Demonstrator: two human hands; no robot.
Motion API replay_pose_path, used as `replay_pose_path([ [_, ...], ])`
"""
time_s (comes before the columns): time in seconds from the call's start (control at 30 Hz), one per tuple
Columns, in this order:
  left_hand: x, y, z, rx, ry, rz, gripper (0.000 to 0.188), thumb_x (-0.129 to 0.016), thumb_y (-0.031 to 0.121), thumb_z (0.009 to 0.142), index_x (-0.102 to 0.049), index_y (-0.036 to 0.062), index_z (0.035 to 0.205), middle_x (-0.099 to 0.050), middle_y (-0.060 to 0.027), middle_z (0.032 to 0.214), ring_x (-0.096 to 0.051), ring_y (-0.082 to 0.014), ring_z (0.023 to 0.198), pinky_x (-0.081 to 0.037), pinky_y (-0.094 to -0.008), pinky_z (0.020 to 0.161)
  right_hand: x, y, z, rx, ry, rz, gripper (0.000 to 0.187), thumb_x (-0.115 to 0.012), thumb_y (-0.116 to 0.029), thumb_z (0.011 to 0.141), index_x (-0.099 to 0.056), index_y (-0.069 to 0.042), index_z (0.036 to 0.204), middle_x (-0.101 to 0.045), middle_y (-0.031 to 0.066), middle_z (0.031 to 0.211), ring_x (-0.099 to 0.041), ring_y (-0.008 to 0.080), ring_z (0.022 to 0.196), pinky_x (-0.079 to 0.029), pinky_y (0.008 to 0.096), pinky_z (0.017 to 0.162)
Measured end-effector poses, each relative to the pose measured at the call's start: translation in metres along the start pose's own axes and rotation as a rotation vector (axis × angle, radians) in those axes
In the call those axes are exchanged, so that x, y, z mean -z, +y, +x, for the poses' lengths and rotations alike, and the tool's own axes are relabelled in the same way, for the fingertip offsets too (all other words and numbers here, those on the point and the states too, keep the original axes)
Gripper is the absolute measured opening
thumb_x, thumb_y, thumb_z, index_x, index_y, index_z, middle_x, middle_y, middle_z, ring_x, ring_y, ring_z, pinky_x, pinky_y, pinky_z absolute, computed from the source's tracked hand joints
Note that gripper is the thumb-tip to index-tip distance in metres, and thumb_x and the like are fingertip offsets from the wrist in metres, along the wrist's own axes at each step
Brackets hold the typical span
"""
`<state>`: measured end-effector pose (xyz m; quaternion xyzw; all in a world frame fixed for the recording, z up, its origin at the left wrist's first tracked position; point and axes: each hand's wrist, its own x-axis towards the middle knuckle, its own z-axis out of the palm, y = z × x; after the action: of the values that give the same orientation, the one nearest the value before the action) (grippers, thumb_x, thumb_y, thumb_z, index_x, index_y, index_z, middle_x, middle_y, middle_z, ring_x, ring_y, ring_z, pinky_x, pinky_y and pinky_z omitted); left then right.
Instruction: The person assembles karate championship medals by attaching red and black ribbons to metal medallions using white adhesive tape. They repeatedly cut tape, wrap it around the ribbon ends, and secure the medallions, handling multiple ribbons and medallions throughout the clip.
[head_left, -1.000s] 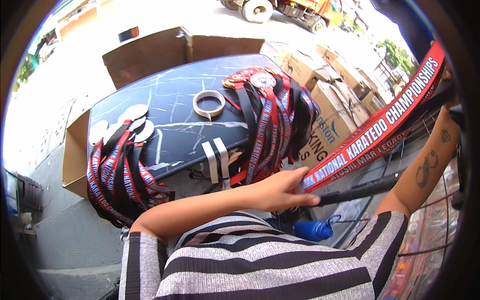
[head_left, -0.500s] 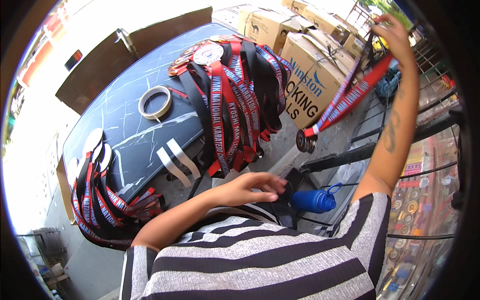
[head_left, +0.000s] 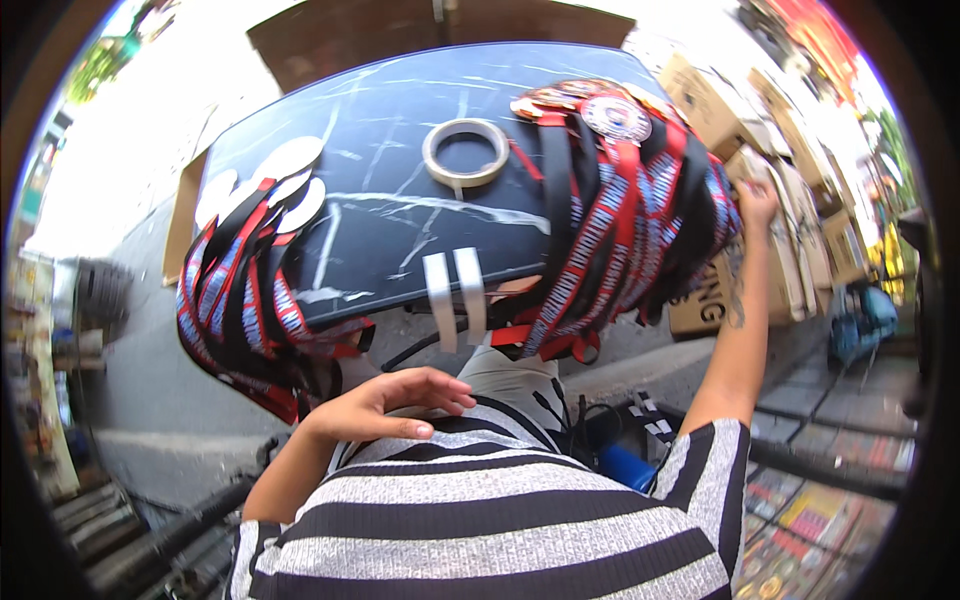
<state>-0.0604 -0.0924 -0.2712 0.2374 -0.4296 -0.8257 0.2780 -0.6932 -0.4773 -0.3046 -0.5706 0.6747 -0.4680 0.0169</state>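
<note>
My left hand [head_left: 395, 402] hovers in front of my striped shirt, fingers stretched and thumb apart, holding nothing. My right arm reaches out to the right, and my right hand [head_left: 757, 200] is curled closed beside the outer edge of the large bunch of medal ribbons [head_left: 625, 235]; what sits in its fingers is too small to make out. Those red, black and white ribbons hang over the table's near right edge, with their round medals [head_left: 615, 118] on top. A smaller bunch of ribbons [head_left: 245, 285] drapes off the left corner, its pale disc-shaped medals [head_left: 290, 172] lying on the tabletop.
A roll of tape [head_left: 465, 153] lies on the dark marbled table [head_left: 390, 215]. Two cut tape strips [head_left: 438, 300] hang off its near edge. Cardboard boxes [head_left: 790, 230] are stacked at the right. A blue bottle [head_left: 626, 467] is low beside me, near a metal rack.
The view has swung right to left-centre on the table. My right hand has come down from high up, where it held hanging medals by their ribbons, to beside the large bunch.
</note>
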Motion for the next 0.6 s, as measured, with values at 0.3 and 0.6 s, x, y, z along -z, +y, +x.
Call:
replay_pose_path([
  [0.3,-0.001,0.002,-0.016,-0.027,0.129,0.064,0.063,-0.074,0.013,0.088,-0.046,-0.0006,0.142,-0.053,-0.0162,0.141,-0.055,-0.0237,0.127,-0.041,-0.0401,0.111,-0.057,0.112,-0.189,-0.812,-0.068,0.469,0.018,-0.068,-0.011,0.087,-0.066,-0.001,0.102,-0.067,0.0132,0.086,-0.066,0.0231,0.081,-0.055,0.0358,0.076],
  [0.6,-0.013,0.068,-0.070,-0.266,0.212,0.404,0.054,-0.078,0.016,0.086,-0.058,-0.0029,0.132,-0.062,-0.0174,0.131,-0.059,-0.0257,0.121,-0.046,-0.0395,0.105,-0.081,0.109,-0.312,-1.289,-0.168,0.301,0.025,-0.067,-0.012,0.087,-0.061,0.001,0.108,-0.065,0.0168,0.096,-0.065,0.0251,0.088,-0.055,0.0368,0.080],
])
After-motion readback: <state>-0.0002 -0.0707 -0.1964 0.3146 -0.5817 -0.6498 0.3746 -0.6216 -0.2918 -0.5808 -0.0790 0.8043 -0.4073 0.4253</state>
